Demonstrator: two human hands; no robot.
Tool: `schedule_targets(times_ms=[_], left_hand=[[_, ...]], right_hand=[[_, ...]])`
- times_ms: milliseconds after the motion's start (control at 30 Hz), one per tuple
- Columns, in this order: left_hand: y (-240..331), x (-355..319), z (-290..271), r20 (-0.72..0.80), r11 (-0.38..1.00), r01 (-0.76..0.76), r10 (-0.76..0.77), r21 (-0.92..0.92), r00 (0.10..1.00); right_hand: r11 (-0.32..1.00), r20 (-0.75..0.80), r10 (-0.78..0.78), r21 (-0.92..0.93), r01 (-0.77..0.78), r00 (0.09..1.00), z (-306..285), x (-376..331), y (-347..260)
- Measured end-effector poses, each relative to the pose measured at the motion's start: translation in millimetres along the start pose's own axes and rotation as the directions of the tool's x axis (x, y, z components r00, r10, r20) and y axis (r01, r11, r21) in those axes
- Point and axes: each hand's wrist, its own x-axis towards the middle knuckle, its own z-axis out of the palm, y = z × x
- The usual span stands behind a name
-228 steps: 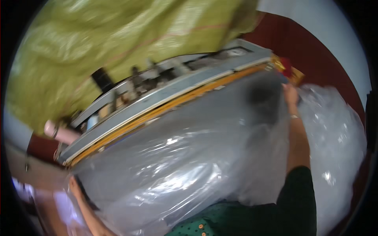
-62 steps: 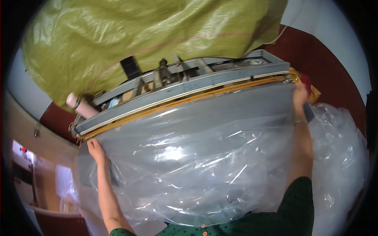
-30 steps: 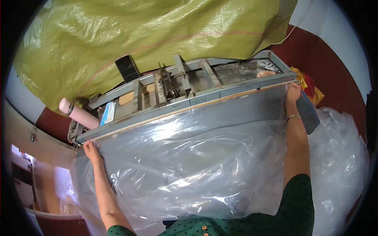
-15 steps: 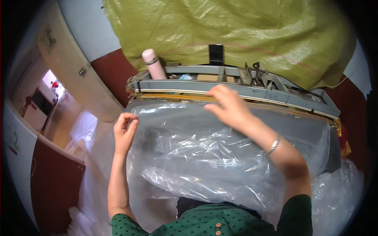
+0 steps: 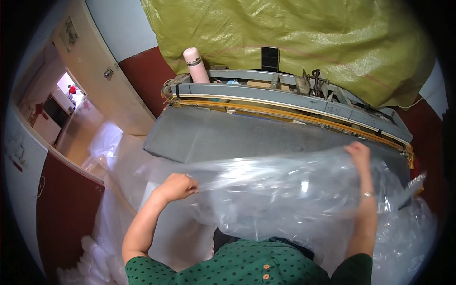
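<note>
Clear plastic film point(image 5: 266, 190) stretches between my two hands, its upper edge lifted above a grey padded work surface point(image 5: 204, 135). My left hand point(image 5: 178, 186) is closed around the film's left part, near the front of the surface. Farther to the right, my right hand point(image 5: 358, 154) pinches the upper right edge of the film. The film is blurred in places and hangs down toward my lap. Behind the surface runs a long grey metal bar frame point(image 5: 285, 100), which neither hand touches.
A pink bottle point(image 5: 196, 66) and a black phone-like slab point(image 5: 270, 59) stand at the back, before a yellow-green woven sheet point(image 5: 294, 28). Metal clamps point(image 5: 313, 81) sit on the frame. More film point(image 5: 408, 232) bunches at right and left. A door point(image 5: 107, 71) stands ajar at left.
Both hands have moved nearer to me, the right one also rightward, and now grip the film. Its far edge has been drawn back, baring the grey surface.
</note>
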Motion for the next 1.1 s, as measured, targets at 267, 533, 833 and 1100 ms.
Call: schedule_targets(times_ms=[267,533,833,1100], left_hand=[[-146,-33,60,-0.106,0.894,0.355,-0.339,0.273,0.935],[-149,36,-117,-0.953,0.862,0.464,-0.068,-0.205,-0.296],[-146,159,16,-0.478,0.826,0.448,-0.564,-0.343,0.674],[-159,145,18,-0.945,0.877,0.446,-0.277,-0.177,0.171]], right_hand=[[0.611,-0.605,0.081,-0.597,-0.52,0.792,-375,-196,261],[0.514,-0.583,-0.049,-0.711,-0.48,0.811,-419,-200,294],[0.54,-0.537,0.326,-0.57,-0.619,0.778,-348,-127,342],[0.425,-0.654,0.345,-0.531,-0.733,0.674,-273,-93,297]])
